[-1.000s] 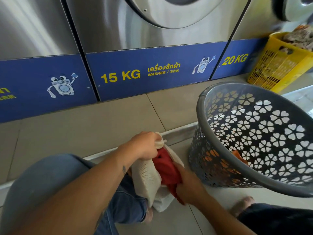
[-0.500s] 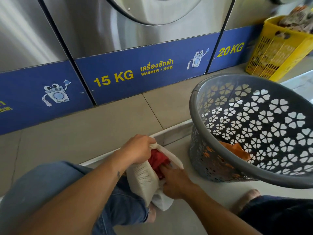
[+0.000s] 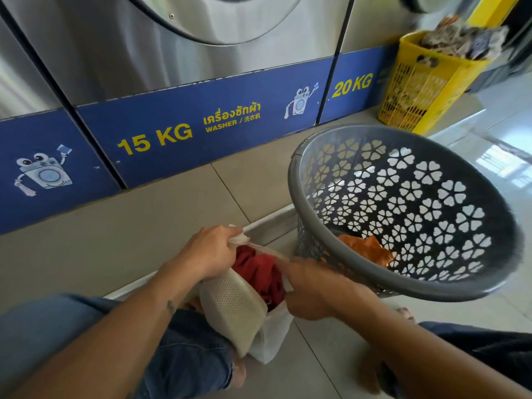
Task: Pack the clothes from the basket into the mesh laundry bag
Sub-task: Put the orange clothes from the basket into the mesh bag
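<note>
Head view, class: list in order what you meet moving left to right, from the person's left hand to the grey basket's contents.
In order: left hand → red garment in the mesh laundry bag → right hand → orange garment in the grey basket.

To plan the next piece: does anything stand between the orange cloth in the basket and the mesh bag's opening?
Only the grey basket wall, which the orange cloth must clear. The mesh bag is open, partly filled by a red garment.

Two baskets (image 3: 295,191) (image 3: 426,90); one mesh bag (image 3: 230,303); two garments (image 3: 256,269) (image 3: 365,249), perhaps more
</note>
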`<state>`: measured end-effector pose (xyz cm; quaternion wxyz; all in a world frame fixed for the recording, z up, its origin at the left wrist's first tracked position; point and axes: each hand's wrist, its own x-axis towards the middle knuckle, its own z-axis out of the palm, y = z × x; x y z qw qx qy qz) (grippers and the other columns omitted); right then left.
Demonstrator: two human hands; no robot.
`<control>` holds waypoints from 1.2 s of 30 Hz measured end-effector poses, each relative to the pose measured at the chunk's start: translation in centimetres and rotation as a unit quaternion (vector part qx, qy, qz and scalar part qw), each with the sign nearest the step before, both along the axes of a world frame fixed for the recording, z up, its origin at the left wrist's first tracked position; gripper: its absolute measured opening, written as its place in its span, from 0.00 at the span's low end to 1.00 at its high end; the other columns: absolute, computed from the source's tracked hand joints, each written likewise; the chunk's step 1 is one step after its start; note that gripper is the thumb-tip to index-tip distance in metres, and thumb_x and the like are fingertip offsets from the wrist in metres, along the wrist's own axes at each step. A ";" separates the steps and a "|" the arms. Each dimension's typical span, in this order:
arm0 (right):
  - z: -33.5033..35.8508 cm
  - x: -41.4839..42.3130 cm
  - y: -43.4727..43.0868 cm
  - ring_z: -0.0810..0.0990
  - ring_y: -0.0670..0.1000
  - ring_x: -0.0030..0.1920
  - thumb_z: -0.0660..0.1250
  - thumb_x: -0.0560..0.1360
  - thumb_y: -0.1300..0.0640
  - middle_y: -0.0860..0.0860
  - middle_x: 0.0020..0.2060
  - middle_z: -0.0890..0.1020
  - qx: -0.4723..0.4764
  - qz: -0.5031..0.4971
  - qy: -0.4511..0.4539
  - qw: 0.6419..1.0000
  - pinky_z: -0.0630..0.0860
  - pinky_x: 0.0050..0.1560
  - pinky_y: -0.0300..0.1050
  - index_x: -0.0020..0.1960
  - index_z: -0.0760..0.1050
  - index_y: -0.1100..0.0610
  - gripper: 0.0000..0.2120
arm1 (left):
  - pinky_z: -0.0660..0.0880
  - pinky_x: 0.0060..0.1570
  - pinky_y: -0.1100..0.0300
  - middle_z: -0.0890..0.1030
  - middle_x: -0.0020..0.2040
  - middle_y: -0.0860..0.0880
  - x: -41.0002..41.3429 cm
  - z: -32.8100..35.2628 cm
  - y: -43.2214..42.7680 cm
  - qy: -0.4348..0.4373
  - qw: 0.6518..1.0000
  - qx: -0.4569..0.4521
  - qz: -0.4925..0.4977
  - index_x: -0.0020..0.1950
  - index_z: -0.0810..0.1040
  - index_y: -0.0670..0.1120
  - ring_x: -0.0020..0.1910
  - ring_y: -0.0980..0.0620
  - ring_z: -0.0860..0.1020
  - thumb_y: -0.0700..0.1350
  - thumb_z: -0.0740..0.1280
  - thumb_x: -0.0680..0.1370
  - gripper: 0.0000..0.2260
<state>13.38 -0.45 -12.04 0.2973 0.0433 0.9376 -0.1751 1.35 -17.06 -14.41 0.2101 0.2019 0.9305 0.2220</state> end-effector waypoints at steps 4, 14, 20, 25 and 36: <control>8.6 1.4 1.5 0.70 0.48 0.73 0.66 0.76 0.50 0.43 0.74 0.70 -0.059 0.030 0.086 0.994 0.69 0.73 0.51 0.79 0.54 0.38 0.36 | 0.76 0.61 0.51 0.78 0.65 0.47 0.1 -0.1 0.5 -0.002 1.000 0.024 0.005 0.71 0.73 0.56 0.60 0.46 0.78 0.44 0.63 0.80 0.20; 6.6 -4.4 14.5 0.71 0.57 0.73 0.70 0.77 0.53 0.56 0.78 0.66 0.040 -0.085 0.108 0.990 0.67 0.70 0.52 0.82 0.52 0.45 0.40 | 0.73 0.64 0.47 0.76 0.68 0.47 -0.8 -0.2 4.7 -0.009 1.000 -0.006 -0.012 0.74 0.69 0.53 0.65 0.45 0.75 0.45 0.62 0.78 0.23; -4.2 -7.3 19.0 0.58 0.67 0.78 0.70 0.76 0.50 0.57 0.81 0.56 0.172 0.008 -0.102 0.980 0.69 0.70 0.68 0.82 0.41 0.40 0.47 | 0.72 0.64 0.52 0.72 0.72 0.47 -1.6 -1.0 7.7 -0.008 0.999 -0.044 -0.019 0.76 0.65 0.55 0.67 0.46 0.73 0.43 0.60 0.80 0.24; -9.7 -10.3 21.0 0.61 0.67 0.76 0.72 0.74 0.52 0.58 0.76 0.64 0.209 0.062 -0.162 0.962 0.70 0.68 0.66 0.81 0.45 0.40 0.47 | 0.76 0.56 0.53 0.76 0.68 0.50 -2.4 -1.3 9.1 -0.038 0.997 -0.051 -0.041 0.73 0.67 0.61 0.60 0.50 0.77 0.45 0.61 0.79 0.23; -22.3 -8.4 21.6 0.67 0.71 0.72 0.72 0.75 0.44 0.64 0.81 0.49 0.282 0.165 -0.186 0.927 0.75 0.62 0.68 0.80 0.33 0.40 0.52 | 0.74 0.61 0.54 0.78 0.61 0.56 -2.9 -1.5 8.5 -0.050 0.995 -0.055 -0.060 0.69 0.70 0.59 0.60 0.51 0.76 0.45 0.60 0.78 0.20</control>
